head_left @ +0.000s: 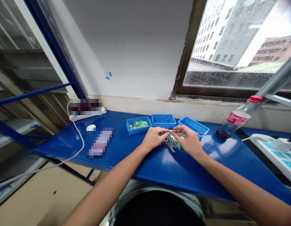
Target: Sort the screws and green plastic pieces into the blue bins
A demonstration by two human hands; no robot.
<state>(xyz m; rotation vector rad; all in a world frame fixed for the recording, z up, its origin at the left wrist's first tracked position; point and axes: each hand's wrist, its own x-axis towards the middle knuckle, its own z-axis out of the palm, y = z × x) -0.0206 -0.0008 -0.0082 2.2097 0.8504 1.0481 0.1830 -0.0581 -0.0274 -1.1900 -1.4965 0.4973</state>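
Note:
My left hand (156, 137) and my right hand (186, 140) meet over the blue table, fingertips pinched together. Between them is a small shiny metal piece (171, 131), too small to name more exactly. Directly below my fingers lies a loose pile of thin metal pins or screws (169, 144). Beside it, partly covered by my right hand, are small green plastic packets (178, 143). Behind the hands stand three blue bins: the left bin (139, 132) holds green packets, the middle bin (163, 126) a few thin metal pieces, and the right bin (194, 121) a small dark metal part.
The blue table (126, 160) runs along a wall under a window. To the right, a plastic bottle (239, 117) with a red cap leans by a metal pole, near a power strip (275, 150). A white cable (83, 138) crosses the left end, near a blurred flat object (101, 142).

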